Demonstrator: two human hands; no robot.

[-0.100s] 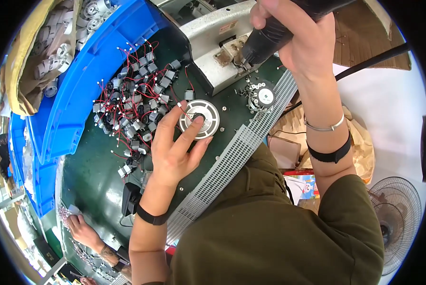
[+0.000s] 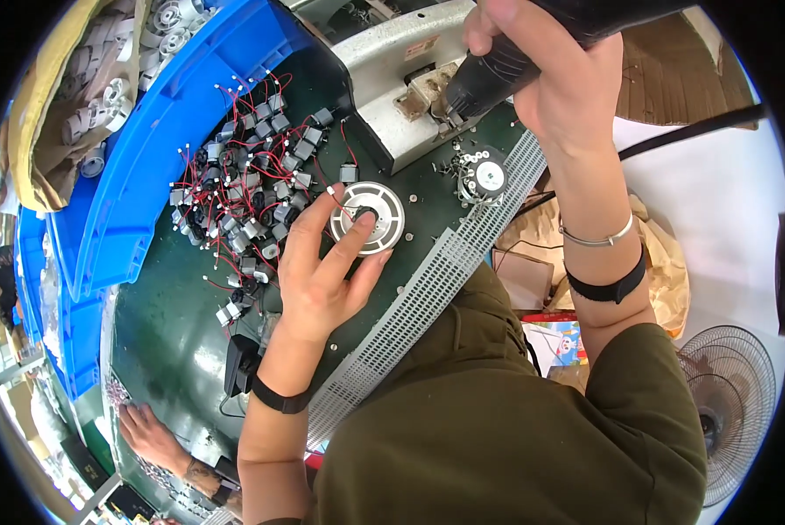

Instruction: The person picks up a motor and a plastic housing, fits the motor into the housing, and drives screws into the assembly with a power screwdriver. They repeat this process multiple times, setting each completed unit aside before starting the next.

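My left hand (image 2: pixel 321 278) holds a round white spoked wheel (image 2: pixel 392 229) on the green bench, fingers on its rim and at its dark centre. A red wire runs by these fingertips. In my right hand (image 2: pixel 576 96) is a black electric screwdriver (image 2: pixel 496 80), gripped around its body. Its tip is down at the small block (image 2: pixel 429 91) on the front of a metal screw feeder (image 2: pixel 384 115). A grey motor (image 2: pixel 349 173) with a red wire lies just beyond the wheel. Several screws cling to a round magnet-like disc (image 2: pixel 489 178) on the right.
Many small grey motors (image 2: pixel 244 188) with red wires are heaped left of the wheel. Blue bins (image 2: pixel 174 114) and a carton of white parts (image 2: pixel 47 166) stand farther left. A perforated strip (image 2: pixel 427 276) edges the bench. A co-worker's hand (image 2: pixel 154 437) is at lower left; a fan (image 2: pixel 727 411) stands right.
The rear of the screwdriver and its cable have shifted slightly, while its tip stays at the feeder. The co-worker's hand has moved a little lower. My left hand has not visibly moved.
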